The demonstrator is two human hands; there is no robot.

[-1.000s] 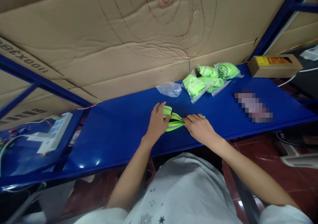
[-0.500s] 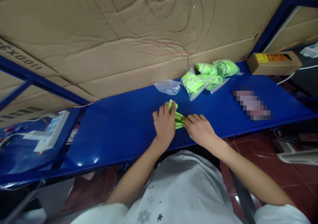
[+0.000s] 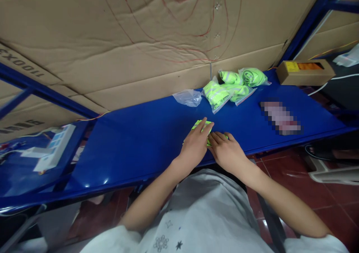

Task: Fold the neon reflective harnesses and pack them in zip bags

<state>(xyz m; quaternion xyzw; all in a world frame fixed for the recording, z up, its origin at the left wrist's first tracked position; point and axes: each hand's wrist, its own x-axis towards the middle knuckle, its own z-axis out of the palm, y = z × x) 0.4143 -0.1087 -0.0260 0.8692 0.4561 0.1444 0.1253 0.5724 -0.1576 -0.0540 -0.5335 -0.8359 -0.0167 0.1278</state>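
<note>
Left hand (image 3: pixel 195 143) nearer right hand (image 3: pixel 226 149) | left flattish, right half-curled, both over lime strap (image 3: pixel 197 124) (grip hidden, can't tell) | likely light, limp; pinch folded edges

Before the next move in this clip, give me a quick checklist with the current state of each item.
1. Left hand on the neon band: ok, it lies over it.
2. Right hand on the band: ok, fingers rest on it beside the left hand.
3. Band fully visible: not ok, both hands hide much of it.
4. Band's layers lined up: cannot tell, covered by the hands.
5. Clear plastic bag apart from the hands: ok, it lies beyond them on the blue table.
6. Bagged neon bundles away from the hands: ok.
</note>
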